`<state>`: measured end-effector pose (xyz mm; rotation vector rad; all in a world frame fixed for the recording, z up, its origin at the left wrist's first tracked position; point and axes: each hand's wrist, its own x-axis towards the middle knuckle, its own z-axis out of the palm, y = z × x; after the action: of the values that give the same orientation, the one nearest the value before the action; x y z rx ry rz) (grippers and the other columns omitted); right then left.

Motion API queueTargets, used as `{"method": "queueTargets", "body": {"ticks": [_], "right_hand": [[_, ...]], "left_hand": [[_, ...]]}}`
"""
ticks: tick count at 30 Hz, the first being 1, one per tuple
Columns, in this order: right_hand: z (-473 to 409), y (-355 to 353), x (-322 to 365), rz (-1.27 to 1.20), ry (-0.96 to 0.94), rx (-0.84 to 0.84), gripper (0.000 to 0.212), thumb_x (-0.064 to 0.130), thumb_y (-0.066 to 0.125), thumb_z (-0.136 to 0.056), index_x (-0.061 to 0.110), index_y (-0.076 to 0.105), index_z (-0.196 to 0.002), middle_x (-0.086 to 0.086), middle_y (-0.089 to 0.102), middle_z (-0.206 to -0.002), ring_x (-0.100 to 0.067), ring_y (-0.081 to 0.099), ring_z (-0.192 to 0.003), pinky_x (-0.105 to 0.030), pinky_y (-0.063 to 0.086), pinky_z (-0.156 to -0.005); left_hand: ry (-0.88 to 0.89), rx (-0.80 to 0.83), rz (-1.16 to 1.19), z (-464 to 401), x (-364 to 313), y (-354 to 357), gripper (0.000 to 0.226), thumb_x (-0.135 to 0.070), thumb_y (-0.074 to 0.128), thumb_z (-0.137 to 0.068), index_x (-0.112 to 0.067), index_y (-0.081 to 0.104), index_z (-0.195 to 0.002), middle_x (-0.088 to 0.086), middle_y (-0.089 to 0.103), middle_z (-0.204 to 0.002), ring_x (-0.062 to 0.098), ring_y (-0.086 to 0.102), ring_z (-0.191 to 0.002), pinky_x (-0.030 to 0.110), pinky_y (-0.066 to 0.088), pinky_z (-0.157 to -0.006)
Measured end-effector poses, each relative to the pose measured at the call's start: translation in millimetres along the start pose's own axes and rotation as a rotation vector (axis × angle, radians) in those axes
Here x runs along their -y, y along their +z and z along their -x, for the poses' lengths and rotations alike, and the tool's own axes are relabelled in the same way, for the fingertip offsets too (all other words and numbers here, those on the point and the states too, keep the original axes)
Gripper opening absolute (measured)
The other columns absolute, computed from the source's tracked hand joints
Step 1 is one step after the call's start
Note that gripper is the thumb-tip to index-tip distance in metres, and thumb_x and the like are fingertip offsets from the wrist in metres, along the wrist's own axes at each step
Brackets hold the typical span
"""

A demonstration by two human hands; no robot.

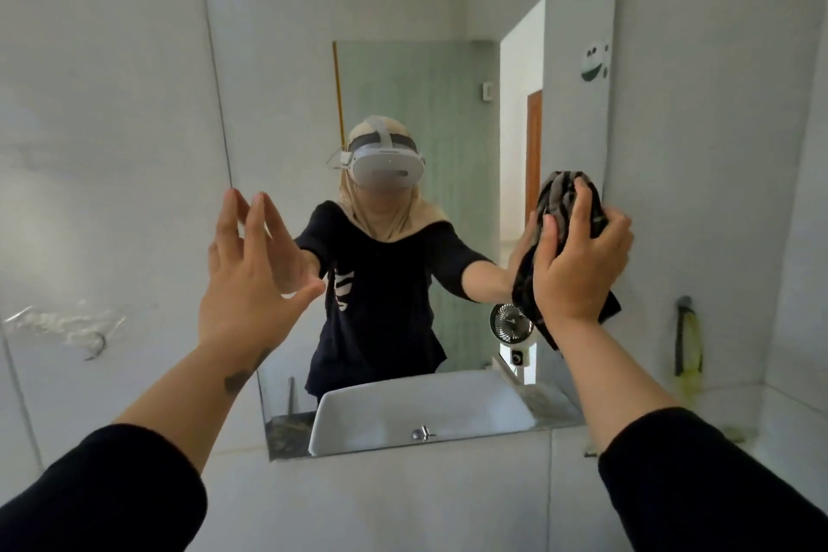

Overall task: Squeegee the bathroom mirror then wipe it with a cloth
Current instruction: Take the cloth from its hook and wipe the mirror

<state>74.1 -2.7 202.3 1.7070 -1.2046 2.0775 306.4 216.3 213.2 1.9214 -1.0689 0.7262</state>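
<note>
The large frameless bathroom mirror (403, 36) fills the middle of the wall ahead. My right hand (578, 264) grips a bunched dark grey-and-black cloth (562, 197) and presses it against the glass near the mirror's right edge, at mid height. My left hand (251, 269) is flat with fingers spread, its fingertips resting on the glass by the mirror's left edge. No squeegee is clearly visible. The mirror reflects a person in a headset and both arms.
Pale tiled walls flank the mirror. A yellow-and-dark tool (687, 341) hangs on the right wall above a ledge (726, 408). Reflected in the glass are a white basin (421, 408), a tap, a small fan (511, 323) and an open doorway.
</note>
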Motion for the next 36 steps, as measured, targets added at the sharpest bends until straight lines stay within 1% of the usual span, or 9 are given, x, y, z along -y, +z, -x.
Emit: {"method": "queueTargets", "body": {"ticks": [5, 7, 13, 17, 21, 24, 28, 33, 36], "right_hand": [[26, 0, -4, -0.003, 0.122, -0.019, 0.047, 0.032, 0.045, -0.096, 0.016, 0.041, -0.140, -0.022, 0.049, -0.115, -0.037, 0.050, -0.093, -0.045, 0.045, -0.076], [42, 0, 2, -0.002, 0.095, -0.001, 0.047, 0.030, 0.047, -0.096, 0.015, 0.041, -0.140, -0.023, 0.049, -0.113, -0.038, 0.050, -0.092, -0.047, 0.045, -0.075], [71, 8, 54, -0.004, -0.082, 0.053, 0.046, 0.033, 0.046, -0.096, 0.017, 0.042, -0.139, -0.022, 0.050, -0.112, -0.037, 0.050, -0.091, -0.045, 0.045, -0.073], [88, 16, 103, -0.012, -0.261, 0.124, 0.047, 0.037, 0.048, -0.095, 0.020, 0.044, -0.139, -0.018, 0.053, -0.113, -0.032, 0.051, -0.091, -0.041, 0.044, -0.073], [110, 24, 150, -0.026, -0.464, 0.215, 0.047, 0.039, 0.045, -0.096, 0.025, 0.040, -0.140, -0.015, 0.054, -0.118, -0.033, 0.053, -0.095, -0.043, 0.046, -0.072], [129, 29, 172, 0.028, -0.670, 0.242, 0.047, 0.039, 0.043, -0.096, 0.026, 0.038, -0.142, -0.015, 0.056, -0.121, -0.036, 0.056, -0.099, -0.044, 0.047, -0.074], [153, 33, 175, 0.076, -0.799, 0.279, 0.047, 0.040, 0.040, -0.098, 0.029, 0.034, -0.143, -0.017, 0.057, -0.122, -0.039, 0.056, -0.104, -0.045, 0.046, -0.075], [179, 29, 147, 0.089, -1.021, 0.341, 0.046, 0.039, 0.044, -0.097, 0.028, 0.037, -0.141, -0.016, 0.057, -0.121, -0.038, 0.057, -0.102, -0.044, 0.048, -0.076], [175, 24, 122, 0.096, -1.028, 0.391, 0.047, 0.039, 0.043, -0.097, 0.029, 0.034, -0.142, -0.017, 0.056, -0.125, -0.038, 0.056, -0.102, -0.045, 0.047, -0.077]], "left_hand": [[-0.005, -0.034, -0.010, -3, 2, 0, 0.113, -0.044, 0.079, -0.067, -0.032, 0.002, -0.148, -0.017, -0.011, -0.155, 0.022, 0.013, -0.140, 0.053, 0.043, -0.096], [0.002, -0.038, -0.003, -3, 2, 0, 0.112, -0.044, 0.079, -0.067, -0.032, 0.003, -0.148, -0.017, -0.010, -0.155, 0.022, 0.015, -0.140, 0.051, 0.044, -0.096], [0.036, -0.006, -0.010, 1, 4, -5, 0.105, -0.045, 0.071, -0.073, -0.035, -0.002, -0.148, -0.019, -0.015, -0.154, 0.018, 0.012, -0.140, 0.046, 0.047, -0.089], [0.111, -0.007, 0.003, -3, 16, -13, 0.095, -0.049, 0.068, -0.078, -0.035, 0.006, -0.148, -0.018, -0.008, -0.155, 0.017, 0.015, -0.139, 0.044, 0.046, -0.090], [0.221, -0.001, 0.057, -2, 33, -23, 0.082, -0.036, 0.065, -0.086, -0.032, 0.011, -0.148, -0.014, 0.001, -0.156, 0.020, 0.021, -0.140, 0.044, 0.041, -0.098], [0.232, -0.056, 0.073, 7, 48, -30, 0.079, -0.024, 0.061, -0.088, -0.028, 0.011, -0.149, -0.010, 0.007, -0.156, 0.019, 0.025, -0.138, 0.041, 0.043, -0.095], [0.187, -0.047, 0.046, 24, 66, -28, 0.079, -0.013, 0.058, -0.087, -0.025, 0.012, -0.149, -0.009, 0.009, -0.156, 0.017, 0.024, -0.139, 0.037, 0.045, -0.092], [0.168, -0.012, 0.047, 54, 74, -8, 0.074, -0.022, 0.058, -0.089, -0.025, 0.014, -0.149, -0.008, 0.010, -0.156, 0.017, 0.022, -0.138, 0.035, 0.042, -0.093], [0.157, 0.010, 0.035, 72, 72, 7, 0.074, -0.025, 0.057, -0.090, -0.026, 0.012, -0.149, -0.006, 0.009, -0.157, 0.020, 0.021, -0.138, 0.037, 0.044, -0.094]]}}
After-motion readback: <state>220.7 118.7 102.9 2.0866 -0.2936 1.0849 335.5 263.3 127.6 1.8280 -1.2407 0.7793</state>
